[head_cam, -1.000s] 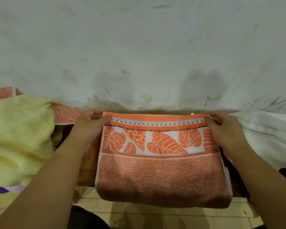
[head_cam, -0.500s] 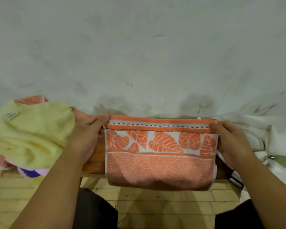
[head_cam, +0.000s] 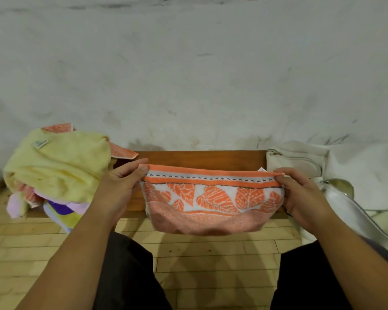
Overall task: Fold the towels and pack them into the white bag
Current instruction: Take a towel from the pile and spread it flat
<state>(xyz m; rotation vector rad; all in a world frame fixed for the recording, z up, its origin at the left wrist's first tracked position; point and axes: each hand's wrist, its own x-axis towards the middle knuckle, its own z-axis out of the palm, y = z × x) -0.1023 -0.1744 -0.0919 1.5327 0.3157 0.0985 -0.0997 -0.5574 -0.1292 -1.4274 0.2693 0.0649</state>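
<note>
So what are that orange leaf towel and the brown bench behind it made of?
Orange towel: probably cotton terry, matte and fuzzy; looped nap shows, and it sags softly. Bench: apparently wood, reddish-brown, smooth with a slight sheen; solid or veneer cannot be told.

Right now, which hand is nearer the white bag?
Right. The right hand grips the towel beside the white bag; the left hand grips its opposite end.

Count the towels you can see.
4: leaf towel held up at centre; yellow towel, orange towel and purple towel piled at left. More may be hidden beneath.
</note>
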